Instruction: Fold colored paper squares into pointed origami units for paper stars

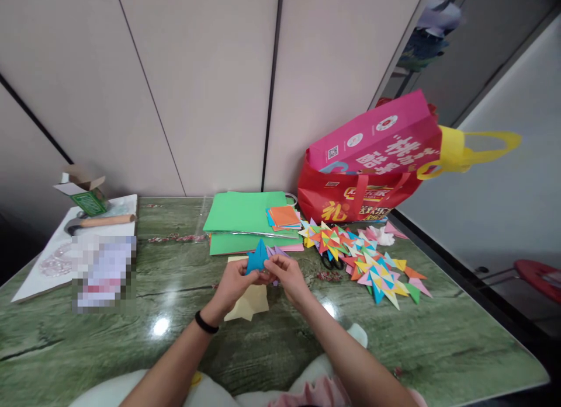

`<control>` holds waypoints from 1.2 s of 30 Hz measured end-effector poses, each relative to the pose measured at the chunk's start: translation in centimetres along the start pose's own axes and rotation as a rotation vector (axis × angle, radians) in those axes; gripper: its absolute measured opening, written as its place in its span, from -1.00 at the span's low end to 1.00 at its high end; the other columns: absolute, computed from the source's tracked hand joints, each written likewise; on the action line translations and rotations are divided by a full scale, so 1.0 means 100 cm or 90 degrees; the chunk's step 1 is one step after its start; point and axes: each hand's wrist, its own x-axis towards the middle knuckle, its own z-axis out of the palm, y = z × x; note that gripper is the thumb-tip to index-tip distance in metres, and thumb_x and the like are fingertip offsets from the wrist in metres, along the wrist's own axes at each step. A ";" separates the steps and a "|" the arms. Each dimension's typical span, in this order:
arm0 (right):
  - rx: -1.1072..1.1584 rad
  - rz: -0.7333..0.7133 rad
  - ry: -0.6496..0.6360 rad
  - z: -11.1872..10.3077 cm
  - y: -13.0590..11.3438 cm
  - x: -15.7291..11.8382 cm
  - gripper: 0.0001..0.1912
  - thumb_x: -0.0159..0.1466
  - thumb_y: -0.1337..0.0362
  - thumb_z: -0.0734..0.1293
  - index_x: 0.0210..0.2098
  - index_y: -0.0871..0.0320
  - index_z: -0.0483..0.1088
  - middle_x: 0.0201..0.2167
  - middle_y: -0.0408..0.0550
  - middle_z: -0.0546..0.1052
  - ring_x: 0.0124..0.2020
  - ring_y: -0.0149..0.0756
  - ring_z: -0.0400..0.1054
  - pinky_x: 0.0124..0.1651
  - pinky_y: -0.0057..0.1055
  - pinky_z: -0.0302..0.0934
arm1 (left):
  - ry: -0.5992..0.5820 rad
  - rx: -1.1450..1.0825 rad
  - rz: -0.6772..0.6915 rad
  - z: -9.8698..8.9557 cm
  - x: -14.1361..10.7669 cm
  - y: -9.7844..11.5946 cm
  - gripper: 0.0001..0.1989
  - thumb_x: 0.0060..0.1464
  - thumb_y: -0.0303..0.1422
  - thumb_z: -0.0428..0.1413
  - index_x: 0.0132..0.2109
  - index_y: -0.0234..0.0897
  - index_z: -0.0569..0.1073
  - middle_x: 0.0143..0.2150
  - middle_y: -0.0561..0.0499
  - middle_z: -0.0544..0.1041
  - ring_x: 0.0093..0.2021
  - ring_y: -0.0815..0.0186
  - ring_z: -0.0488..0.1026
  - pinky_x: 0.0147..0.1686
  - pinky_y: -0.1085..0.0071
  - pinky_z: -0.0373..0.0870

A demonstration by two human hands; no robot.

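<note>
Blue folded paper [257, 257]: pinched between both my hands.
Left hand [235, 280]: nearly closed.
Right hand [286, 274]: fingers bent, grip partly unclear.
Tabletop [175, 348]: beneath.

A green, marble-patterned bench [175, 331] spreads across the view and meets pale wall panels [210, 91] at twelve o'clock, split by dark upright seams. At two o'clock a grey wall [504, 202] slopes off beyond the bench's edge. A red stool [539, 278] sits at three o'clock. Two bright light reflections [160, 326] glare on the bench.
</note>
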 end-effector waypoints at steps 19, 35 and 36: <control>0.023 0.000 0.026 -0.006 0.001 0.004 -0.65 -0.08 0.04 0.45 -0.56 0.16 0.32 -0.63 -0.20 0.41 -0.59 -0.43 0.28 -0.50 -0.50 0.19 | -0.113 -0.103 0.001 -0.008 0.001 0.001 -0.61 -0.15 -0.31 0.28 -0.13 -0.40 0.50 -0.18 -0.19 0.60 -0.13 0.09 0.51 -0.02 0.17 0.34; -0.102 -0.076 -0.020 -0.006 0.000 0.004 -0.82 -0.12 0.23 0.43 -0.50 0.14 0.43 -0.58 -0.16 0.50 -0.54 -0.33 0.34 -0.40 -0.36 0.27 | -0.060 0.003 -0.035 -0.013 0.002 0.001 -0.64 -0.23 -0.17 0.29 -0.36 -0.41 0.52 -0.44 -0.14 0.61 -0.38 0.14 0.57 -0.27 0.25 0.46; -0.100 -0.074 -0.020 -0.005 0.000 0.004 -0.81 -0.13 0.22 0.43 -0.51 0.14 0.44 -0.58 -0.16 0.50 -0.54 -0.32 0.34 -0.41 -0.36 0.27 | -0.061 0.002 -0.036 -0.013 0.002 0.001 -0.64 -0.23 -0.17 0.29 -0.36 -0.41 0.52 -0.44 -0.14 0.61 -0.38 0.15 0.56 -0.27 0.26 0.46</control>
